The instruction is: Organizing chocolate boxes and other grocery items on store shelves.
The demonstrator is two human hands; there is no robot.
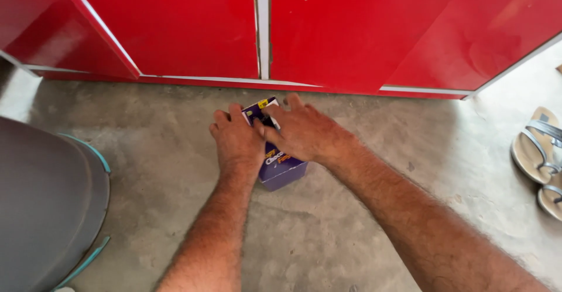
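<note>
Head camera, seemingly close, looking down.

Grey concrete floor (328, 233) w/ glossy red cabinet doors (328, 28) behind.

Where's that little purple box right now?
In the head view, the purple box sits on the concrete floor near the middle, just in front of the red cabinet doors, with the left hand and right hand on it.

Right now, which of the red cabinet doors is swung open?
The far-left red door: it angles out toward the camera over the concrete floor, while the other red doors sit flush and closed behind the purple box.
</note>
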